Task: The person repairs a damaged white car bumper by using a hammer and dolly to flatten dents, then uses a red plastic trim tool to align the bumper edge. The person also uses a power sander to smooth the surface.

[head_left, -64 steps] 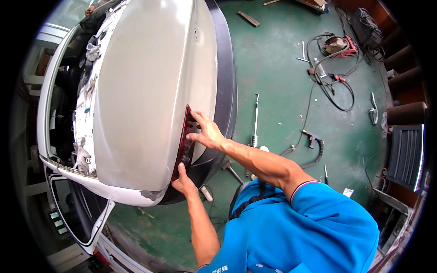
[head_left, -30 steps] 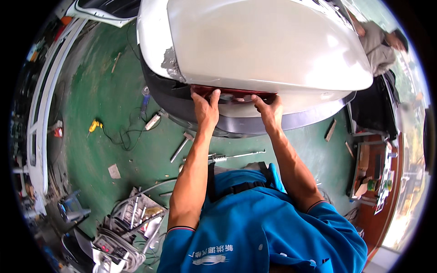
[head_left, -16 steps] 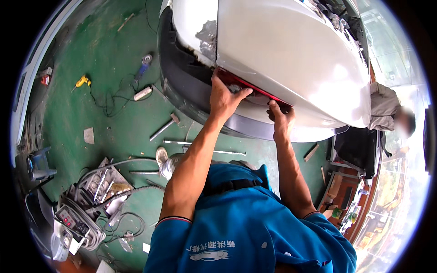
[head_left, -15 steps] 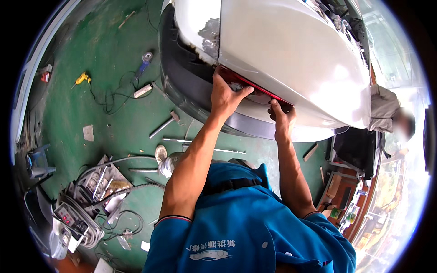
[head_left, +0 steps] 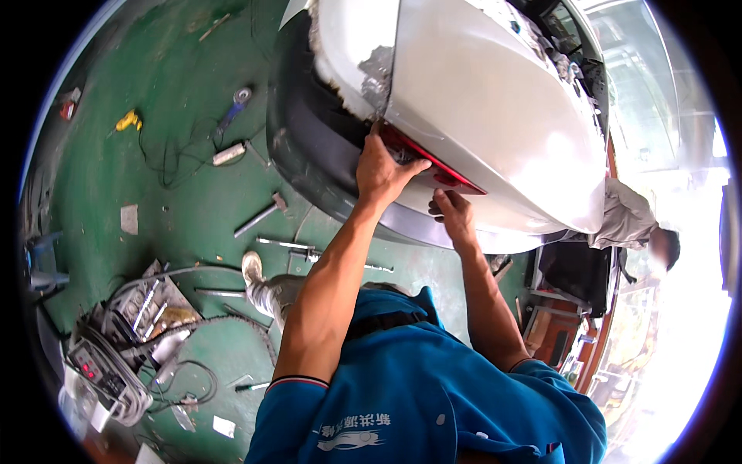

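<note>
A red tail light (head_left: 442, 164) sits at the seam between the pale car body panel (head_left: 479, 93) and the bumper (head_left: 321, 147). My left hand (head_left: 381, 172) grips its left end, fingers at the upper corner and thumb stretched along the lower side. Just below the light's right part is my right hand (head_left: 456, 216), its fingers curled together and slightly apart from the light. Whether anything small is between those fingers is hidden. Left of the light, the body shows a grey rough patch (head_left: 377, 73) and a ragged edge above the dark bumper.
On the green floor lie a yellow drill (head_left: 128, 121), a blue grinder (head_left: 234, 108), a power strip (head_left: 229, 154), a hammer (head_left: 263, 214) and a long metal rod (head_left: 282, 243). Coiled cables and a control box (head_left: 104, 375) stand lower left. A person (head_left: 630, 216) is beyond the car's right side.
My right hand has come off the light's right end and moved down and left, its fingers curling. My left hand stays on the light. The whole view has shifted slightly.
</note>
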### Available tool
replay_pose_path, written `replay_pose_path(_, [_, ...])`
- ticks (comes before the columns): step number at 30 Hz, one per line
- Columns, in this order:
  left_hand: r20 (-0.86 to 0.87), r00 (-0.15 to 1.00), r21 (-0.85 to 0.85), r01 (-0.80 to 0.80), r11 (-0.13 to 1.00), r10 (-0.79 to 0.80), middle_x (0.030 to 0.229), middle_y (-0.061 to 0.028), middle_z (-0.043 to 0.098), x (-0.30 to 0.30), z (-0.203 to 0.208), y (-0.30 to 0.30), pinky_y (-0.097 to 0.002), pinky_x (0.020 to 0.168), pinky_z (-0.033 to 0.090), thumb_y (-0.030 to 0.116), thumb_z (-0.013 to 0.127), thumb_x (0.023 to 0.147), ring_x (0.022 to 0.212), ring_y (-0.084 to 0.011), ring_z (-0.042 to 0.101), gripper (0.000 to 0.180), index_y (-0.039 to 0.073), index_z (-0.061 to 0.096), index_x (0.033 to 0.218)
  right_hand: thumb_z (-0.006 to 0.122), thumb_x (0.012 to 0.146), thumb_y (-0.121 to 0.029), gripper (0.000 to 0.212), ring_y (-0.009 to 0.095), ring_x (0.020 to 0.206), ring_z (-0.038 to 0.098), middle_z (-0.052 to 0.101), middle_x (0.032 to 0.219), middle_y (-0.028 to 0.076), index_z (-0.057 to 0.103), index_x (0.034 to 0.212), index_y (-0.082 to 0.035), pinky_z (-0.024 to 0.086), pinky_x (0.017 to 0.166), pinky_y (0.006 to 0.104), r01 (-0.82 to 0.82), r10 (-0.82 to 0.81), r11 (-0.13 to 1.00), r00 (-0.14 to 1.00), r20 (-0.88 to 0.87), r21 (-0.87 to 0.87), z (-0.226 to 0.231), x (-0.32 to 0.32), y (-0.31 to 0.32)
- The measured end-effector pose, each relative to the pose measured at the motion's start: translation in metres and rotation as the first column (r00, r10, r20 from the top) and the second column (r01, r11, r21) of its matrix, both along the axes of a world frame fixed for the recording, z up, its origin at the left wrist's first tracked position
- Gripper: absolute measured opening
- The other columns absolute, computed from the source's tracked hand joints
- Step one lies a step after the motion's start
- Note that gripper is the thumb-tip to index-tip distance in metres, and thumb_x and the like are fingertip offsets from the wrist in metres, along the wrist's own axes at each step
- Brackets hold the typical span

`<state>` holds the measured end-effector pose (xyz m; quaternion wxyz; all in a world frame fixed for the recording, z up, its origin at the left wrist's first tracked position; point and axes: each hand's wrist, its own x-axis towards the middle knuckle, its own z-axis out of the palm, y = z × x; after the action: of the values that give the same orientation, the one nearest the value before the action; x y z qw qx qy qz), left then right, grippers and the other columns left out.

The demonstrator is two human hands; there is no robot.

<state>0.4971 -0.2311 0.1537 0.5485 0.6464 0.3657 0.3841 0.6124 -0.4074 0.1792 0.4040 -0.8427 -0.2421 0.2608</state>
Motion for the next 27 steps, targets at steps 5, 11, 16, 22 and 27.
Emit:
replay_pose_path(5, [0.034, 0.999, -0.037, 0.023, 0.999, -0.021, 0.129, -0.0225, 0.063, -0.01, 0.012, 0.008, -0.0463, 0.1, 0.052, 0.039, 0.098, 0.061, 0.12, -0.0388, 0.063, 0.111, -0.003, 0.038, 0.145, 0.069, 0.097, -0.044, 0.04, 0.02, 0.076, 0.073, 0.075, 0.078, 0.007, 0.078, 0.1, -0.005, 0.055, 0.072, 0.0348, -0.033, 0.048, 0.999, 0.914, 0.403, -0.043, 0.005, 0.0, 0.033])
replay_pose_path(11, [-0.025, 0.993, -0.021, 0.111, 0.994, -0.112, 0.13, -0.024, 0.061, -0.011, 0.01, 0.006, -0.045, 0.098, 0.051, 0.047, 0.095, 0.068, 0.119, -0.0381, 0.062, 0.106, -0.006, 0.039, 0.14, 0.07, 0.092, -0.056, 0.051, 0.034, 0.072, 0.071, 0.072, 0.072, 0.014, 0.079, 0.081, -0.006, 0.054, 0.07, 0.0435, 0.06, -0.03, 0.997, 0.874, 0.485, -0.047, 0.0, -0.005, 0.03])
replay_pose_path(16, [-0.053, 0.989, -0.075, 0.132, 0.988, -0.137, 0.13, -0.0258, 0.06, -0.01, 0.009, 0.008, -0.0459, 0.1, 0.05, 0.051, 0.093, 0.071, 0.119, -0.0395, 0.062, 0.106, -0.008, 0.036, 0.139, 0.07, 0.089, -0.06, 0.055, 0.037, 0.069, 0.069, 0.07, 0.068, 0.014, 0.079, 0.076, -0.008, 0.053, 0.067, 0.046, 0.045, -0.026, 0.999, 0.871, 0.49, -0.026, 0.003, -0.003, 0.029])
replay_pose_path(22, [-0.205, 0.963, -0.051, 0.165, 0.985, -0.172, 0.131, -0.0293, 0.06, -0.013, 0.016, 0.014, -0.0464, 0.101, 0.05, 0.054, 0.09, 0.074, 0.121, -0.0428, 0.061, 0.109, -0.015, 0.034, 0.137, 0.071, 0.089, -0.06, 0.055, 0.032, 0.069, 0.071, 0.072, 0.069, 0.012, 0.079, 0.077, -0.007, 0.054, 0.068, 0.0434, 0.004, 0.016, 0.999, 0.932, 0.363, -0.053, 0.022, -0.007, 0.041])
replay_pose_path(27, [-0.226, 0.958, -0.042, 0.169, 0.985, -0.174, 0.126, -0.0307, 0.063, -0.014, 0.012, 0.018, -0.0457, 0.097, 0.051, 0.055, 0.089, 0.074, 0.117, -0.0431, 0.063, 0.11, -0.016, 0.033, 0.137, 0.072, 0.091, -0.055, 0.051, 0.022, 0.069, 0.071, 0.075, 0.073, 0.01, 0.08, 0.08, -0.006, 0.054, 0.072, 0.0363, 0.015, -0.036, 0.995, 0.975, 0.219, 0.095, 0.017, -0.012, 0.049])
